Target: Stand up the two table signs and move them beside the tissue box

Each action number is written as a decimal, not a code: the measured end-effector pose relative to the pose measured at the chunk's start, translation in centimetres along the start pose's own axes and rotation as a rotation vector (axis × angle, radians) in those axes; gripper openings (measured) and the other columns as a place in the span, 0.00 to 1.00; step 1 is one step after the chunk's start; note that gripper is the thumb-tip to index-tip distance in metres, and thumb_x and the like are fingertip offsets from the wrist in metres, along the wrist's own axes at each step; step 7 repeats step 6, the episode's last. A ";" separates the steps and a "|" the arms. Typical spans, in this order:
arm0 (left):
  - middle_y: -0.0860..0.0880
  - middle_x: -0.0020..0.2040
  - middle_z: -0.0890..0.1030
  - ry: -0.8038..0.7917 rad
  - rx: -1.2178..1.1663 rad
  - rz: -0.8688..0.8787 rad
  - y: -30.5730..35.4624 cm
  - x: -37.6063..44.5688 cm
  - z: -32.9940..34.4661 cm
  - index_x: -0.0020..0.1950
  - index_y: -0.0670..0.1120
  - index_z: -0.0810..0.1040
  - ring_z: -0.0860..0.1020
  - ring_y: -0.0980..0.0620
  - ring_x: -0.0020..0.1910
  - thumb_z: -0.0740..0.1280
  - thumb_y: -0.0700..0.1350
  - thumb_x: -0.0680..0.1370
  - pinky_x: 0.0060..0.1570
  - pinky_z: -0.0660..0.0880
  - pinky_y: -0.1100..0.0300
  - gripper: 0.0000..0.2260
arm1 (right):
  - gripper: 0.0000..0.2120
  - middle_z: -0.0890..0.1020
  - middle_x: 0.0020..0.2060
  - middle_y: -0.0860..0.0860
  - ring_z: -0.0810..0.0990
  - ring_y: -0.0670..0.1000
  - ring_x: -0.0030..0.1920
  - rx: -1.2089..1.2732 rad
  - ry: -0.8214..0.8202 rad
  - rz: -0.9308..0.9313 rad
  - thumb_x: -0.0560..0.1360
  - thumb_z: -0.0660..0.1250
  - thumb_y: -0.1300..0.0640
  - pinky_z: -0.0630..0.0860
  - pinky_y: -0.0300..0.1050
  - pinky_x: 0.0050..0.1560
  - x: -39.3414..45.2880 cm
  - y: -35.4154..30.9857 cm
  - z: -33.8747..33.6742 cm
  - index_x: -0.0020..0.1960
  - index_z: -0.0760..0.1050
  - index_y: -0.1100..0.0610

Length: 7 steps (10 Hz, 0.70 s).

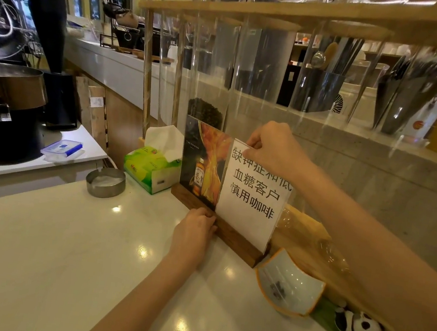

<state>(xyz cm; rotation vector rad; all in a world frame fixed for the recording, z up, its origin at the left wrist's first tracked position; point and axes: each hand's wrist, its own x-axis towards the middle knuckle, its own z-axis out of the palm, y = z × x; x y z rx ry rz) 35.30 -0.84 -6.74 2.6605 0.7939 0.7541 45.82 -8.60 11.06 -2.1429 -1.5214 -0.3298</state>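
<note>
Two table signs stand upright on the white counter, right of the green tissue box (150,169). The dark bottle-picture sign (202,163) sits next to the box on a wooden base (233,236). The white sign with black characters (252,197) overlaps its right part; I cannot tell whether the two signs share that base. My right hand (272,148) pinches the white sign's top left corner. My left hand (194,231) rests with its fingertips against the front of the wooden base.
A round metal ashtray (105,182) sits left of the tissue box. A white and orange curved dish (289,285) and a small panda toy (360,327) lie to the right. Clear tall tubes on a wooden rack (231,14) stand behind the signs.
</note>
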 end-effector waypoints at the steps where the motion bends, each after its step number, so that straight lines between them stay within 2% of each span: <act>1: 0.46 0.58 0.76 -0.024 0.024 0.025 0.0 0.0 -0.1 0.56 0.45 0.76 0.72 0.49 0.56 0.56 0.46 0.78 0.50 0.70 0.58 0.13 | 0.06 0.84 0.40 0.60 0.80 0.54 0.37 -0.107 -0.010 -0.023 0.71 0.66 0.61 0.79 0.47 0.36 -0.1 -0.2 0.0 0.44 0.79 0.64; 2: 0.44 0.56 0.77 -0.061 -0.027 0.028 0.0 0.3 -0.5 0.53 0.42 0.78 0.73 0.49 0.54 0.57 0.47 0.77 0.51 0.69 0.59 0.14 | 0.07 0.81 0.36 0.58 0.77 0.56 0.34 -0.329 0.027 -0.107 0.73 0.62 0.62 0.75 0.49 0.32 -0.4 -0.6 0.4 0.40 0.75 0.64; 3: 0.45 0.52 0.80 -0.142 -0.129 -0.021 0.3 0.5 -2.0 0.51 0.45 0.80 0.76 0.49 0.50 0.59 0.50 0.76 0.49 0.72 0.58 0.14 | 0.08 0.71 0.29 0.53 0.67 0.52 0.28 -0.536 0.058 -0.154 0.75 0.60 0.61 0.58 0.41 0.24 -1.3 -1.2 0.6 0.37 0.70 0.60; 4: 0.46 0.56 0.80 -0.257 -0.217 -0.031 0.0 0.6 -4.0 0.56 0.48 0.77 0.76 0.51 0.53 0.61 0.51 0.75 0.50 0.69 0.60 0.13 | 0.08 0.75 0.30 0.53 0.71 0.52 0.28 -0.581 0.148 -0.095 0.75 0.60 0.57 0.60 0.41 0.25 -2.1 -1.4 1.5 0.44 0.72 0.61; 5: 0.47 0.60 0.78 -0.187 -0.186 -0.015 -0.8 -0.9 -6.6 0.59 0.48 0.75 0.74 0.50 0.57 0.62 0.51 0.75 0.53 0.69 0.59 0.15 | 0.24 0.76 0.58 0.60 0.74 0.59 0.58 -0.415 0.232 -0.097 0.74 0.62 0.55 0.73 0.53 0.52 -3.1 -1.7 2.7 0.67 0.62 0.62; 6: 0.45 0.60 0.78 -0.001 -0.255 -0.082 -2.5 -2.6 -9.7 0.61 0.47 0.73 0.74 0.49 0.57 0.63 0.51 0.74 0.54 0.70 0.57 0.17 | 0.27 0.71 0.64 0.60 0.69 0.58 0.65 -0.064 0.337 -0.212 0.73 0.65 0.57 0.67 0.52 0.65 -4.5 -3.6 4.0 0.68 0.61 0.61; 7: 0.45 0.60 0.78 -0.001 -0.255 -0.082 -2.5 -2.6 -9.7 0.61 0.47 0.73 0.74 0.49 0.57 0.63 0.51 0.74 0.54 0.70 0.57 0.17 | 0.27 0.71 0.64 0.60 0.69 0.58 0.65 -0.064 0.337 -0.212 0.73 0.65 0.57 0.67 0.52 0.65 -4.5 -3.6 4.0 0.68 0.61 0.61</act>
